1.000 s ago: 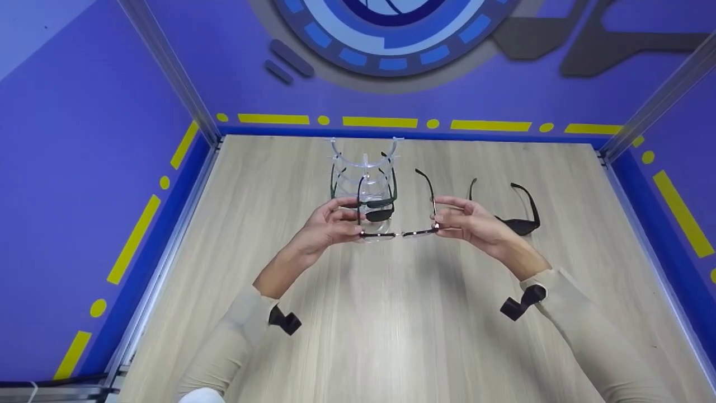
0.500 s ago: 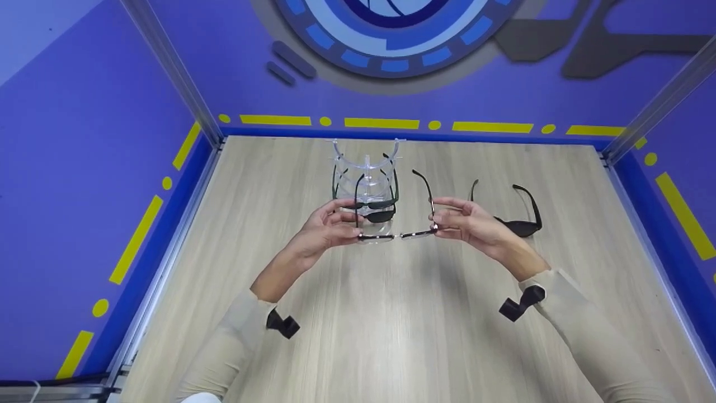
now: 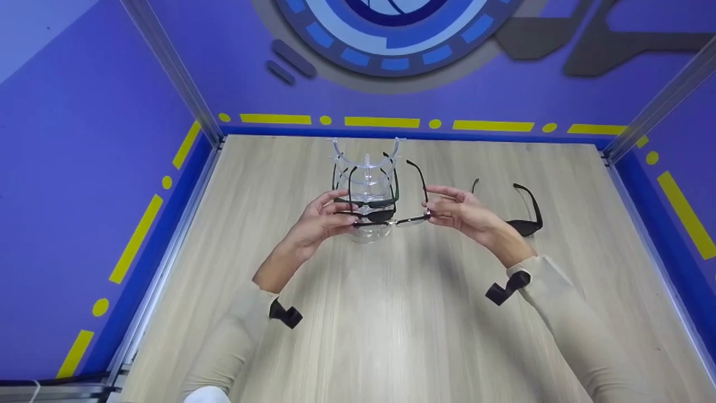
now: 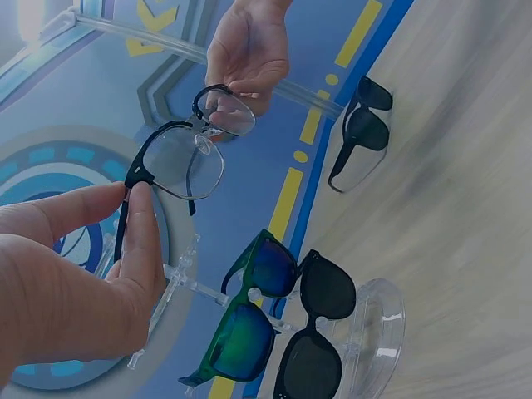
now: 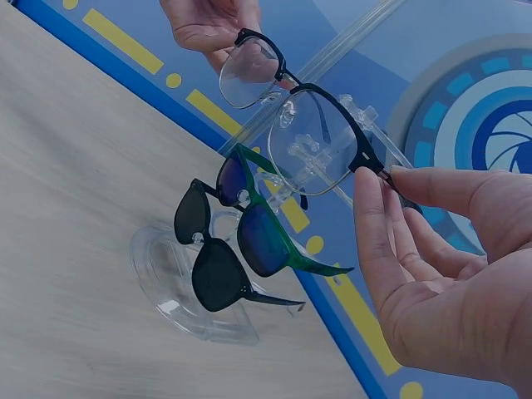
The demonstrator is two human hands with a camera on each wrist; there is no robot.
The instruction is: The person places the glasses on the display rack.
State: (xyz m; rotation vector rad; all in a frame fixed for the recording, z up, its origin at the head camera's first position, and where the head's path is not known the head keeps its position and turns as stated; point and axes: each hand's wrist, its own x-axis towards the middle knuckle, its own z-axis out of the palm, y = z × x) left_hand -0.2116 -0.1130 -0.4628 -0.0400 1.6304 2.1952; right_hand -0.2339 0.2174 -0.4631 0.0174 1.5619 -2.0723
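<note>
Both hands hold one pair of clear eyeglasses [image 3: 411, 220] with black upper rims, its temples spread and pointing toward the back. My left hand [image 3: 314, 225] pinches the left hinge end; my right hand [image 3: 467, 215] pinches the right one. Just behind the glasses stands a clear plastic eyewear stand [image 3: 366, 163] with several tiers. Green-framed sunglasses [image 4: 243, 342] with blue-green mirrored lenses hang on it, and black sunglasses [image 4: 314, 363] sit on the tier below. In the right wrist view the held glasses [image 5: 312, 145] are apart from both mounted pairs. The stand's upper tiers carry no eyewear.
Another pair of black sunglasses [image 3: 524, 226] lies on the wooden table [image 3: 380, 336] right of the right hand, temples open, partly hidden by that arm. Blue printed panels [image 3: 380, 106] close off the back and both sides.
Both hands have moved the eyeglasses forward and slightly left, closer to the stand. The right hand has travelled farther than the left. The mounted and lying sunglasses have stayed in place.
</note>
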